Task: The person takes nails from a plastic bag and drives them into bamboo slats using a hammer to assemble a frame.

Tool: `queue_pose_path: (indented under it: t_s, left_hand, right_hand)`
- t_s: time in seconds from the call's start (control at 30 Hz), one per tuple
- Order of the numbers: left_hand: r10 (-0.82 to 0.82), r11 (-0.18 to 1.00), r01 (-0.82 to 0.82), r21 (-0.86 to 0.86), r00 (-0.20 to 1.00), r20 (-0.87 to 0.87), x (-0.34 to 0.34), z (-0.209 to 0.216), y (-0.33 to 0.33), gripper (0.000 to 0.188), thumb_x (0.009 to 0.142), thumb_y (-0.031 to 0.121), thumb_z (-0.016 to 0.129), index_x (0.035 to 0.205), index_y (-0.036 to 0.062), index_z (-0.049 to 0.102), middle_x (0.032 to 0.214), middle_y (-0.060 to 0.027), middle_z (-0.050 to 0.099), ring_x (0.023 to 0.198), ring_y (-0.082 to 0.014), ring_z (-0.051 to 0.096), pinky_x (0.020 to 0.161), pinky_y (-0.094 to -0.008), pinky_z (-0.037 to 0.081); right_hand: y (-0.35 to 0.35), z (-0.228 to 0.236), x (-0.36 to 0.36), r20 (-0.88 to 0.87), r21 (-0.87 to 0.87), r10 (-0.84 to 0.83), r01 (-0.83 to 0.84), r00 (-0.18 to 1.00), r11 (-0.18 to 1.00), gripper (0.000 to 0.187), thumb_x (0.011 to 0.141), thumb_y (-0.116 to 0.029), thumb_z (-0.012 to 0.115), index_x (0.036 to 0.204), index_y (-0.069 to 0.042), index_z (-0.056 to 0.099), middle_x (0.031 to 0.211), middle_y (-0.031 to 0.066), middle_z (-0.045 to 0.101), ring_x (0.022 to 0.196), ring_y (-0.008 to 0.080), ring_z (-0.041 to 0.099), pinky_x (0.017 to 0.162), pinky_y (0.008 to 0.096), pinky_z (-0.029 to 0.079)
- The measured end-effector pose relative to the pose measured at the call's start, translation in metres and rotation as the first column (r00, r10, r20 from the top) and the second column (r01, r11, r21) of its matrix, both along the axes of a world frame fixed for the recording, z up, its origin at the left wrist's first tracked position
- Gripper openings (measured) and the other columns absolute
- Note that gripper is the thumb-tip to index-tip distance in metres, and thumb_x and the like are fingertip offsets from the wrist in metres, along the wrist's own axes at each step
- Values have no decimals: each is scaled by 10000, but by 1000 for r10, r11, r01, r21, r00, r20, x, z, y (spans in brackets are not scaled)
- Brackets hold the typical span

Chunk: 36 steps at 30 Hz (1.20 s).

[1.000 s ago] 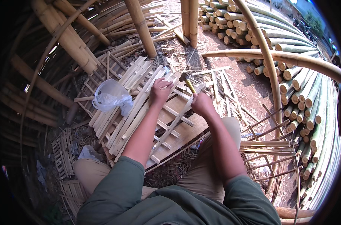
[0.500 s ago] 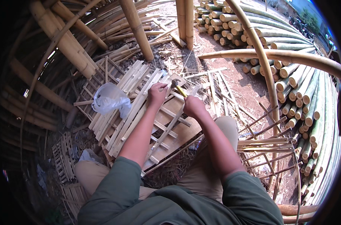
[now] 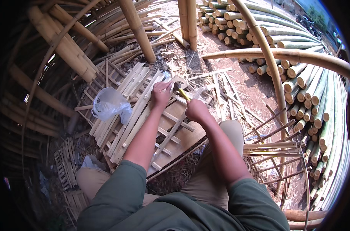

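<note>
Centrally, the right hand (image 3: 197, 111) has its grip clenched round the yellow handle of a hammer (image 3: 182, 93), whose head lies just beside the left hand (image 3: 161, 93). That hand is at the far end of the pale slats (image 3: 138, 115); whether its fingers pinch anything cannot be told at this scale. Beneath, crosspieces lie over a brown board (image 3: 192, 134). A plastic bag (image 3: 110, 103) sits on the slats at left; farther right, bamboo poles (image 3: 324, 115) are stacked.
</note>
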State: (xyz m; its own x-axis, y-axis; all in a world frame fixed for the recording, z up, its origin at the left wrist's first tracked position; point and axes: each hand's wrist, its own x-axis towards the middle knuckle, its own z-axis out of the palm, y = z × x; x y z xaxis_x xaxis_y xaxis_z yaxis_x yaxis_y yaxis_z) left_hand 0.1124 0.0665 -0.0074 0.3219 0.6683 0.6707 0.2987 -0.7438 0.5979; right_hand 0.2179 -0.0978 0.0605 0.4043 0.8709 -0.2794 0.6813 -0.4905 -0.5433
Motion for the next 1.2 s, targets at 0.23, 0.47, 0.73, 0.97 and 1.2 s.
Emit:
queue_pose_path:
  t_s: [0.23,0.47,0.73,0.97,1.2]
  left_hand:
    - [-55,998,52,-34,994,-92,-3,0,3,171,795,112,750,966,109,764,889,-54,723,949,-225,615,901,-346,485]
    - [-54,993,41,-107,991,-122,-1,0,0,161,804,185,744,956,139,770,912,-56,733,997,-264,616,963,-375,474]
    - [-65,991,43,-126,981,-181,-4,2,0,183,816,164,743,994,128,765,957,-71,715,1026,-217,596,922,-339,481]
    - [-54,958,7,-287,987,-154,-2,6,-1,622,782,166,779,1334,9,542,1001,-115,684,899,-172,666,842,-308,509]
    - [-66,956,10,-294,981,-183,-3,7,0,768,779,160,779,1404,-75,400,989,-133,699,899,-156,683,818,-281,513]
  right_hand:
    - [-6,15,16,-22,109,-184,185,983,977,373,969,-254,475,903,57,671,902,271,672,863,424,654,783,493,511]
    - [-12,14,24,-54,129,-201,206,978,970,381,967,-245,480,880,74,670,893,301,658,856,439,646,786,508,500]
    - [-9,17,16,-51,155,-154,160,987,975,396,970,-252,480,868,84,663,886,300,656,848,450,642,791,517,495]
    - [-6,14,5,15,195,-113,107,994,975,374,972,-260,491,863,56,659,858,289,657,815,443,645,764,520,499]
    - [-2,12,-4,7,321,-84,78,996,944,370,988,-259,462,866,61,603,820,301,637,800,473,623,759,538,483]
